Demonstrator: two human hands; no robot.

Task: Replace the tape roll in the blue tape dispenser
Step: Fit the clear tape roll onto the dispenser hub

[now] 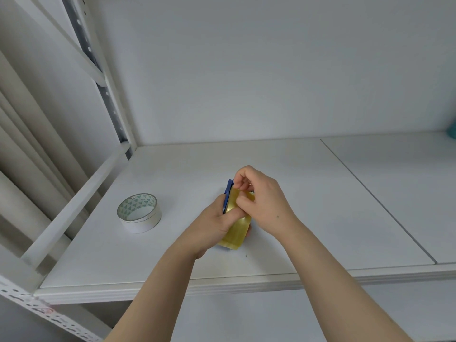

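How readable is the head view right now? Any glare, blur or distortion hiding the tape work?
Head view: soft, even light with faint shadows; wide-angle bending shows on the shelf edge and rack posts. The yellow tape roll carries a mild sheen but no washout. The left hand and right hand hide most of the blue dispenser. The white roll reads sharp.

Storage or stockroom corner, white boltless metal shelving unit with a flat white shelf board (283,169), perforated grey-white steel upright (98,77) at far left, plain white wall (271,70) behind, pale beige curtain folds (22,134) at left
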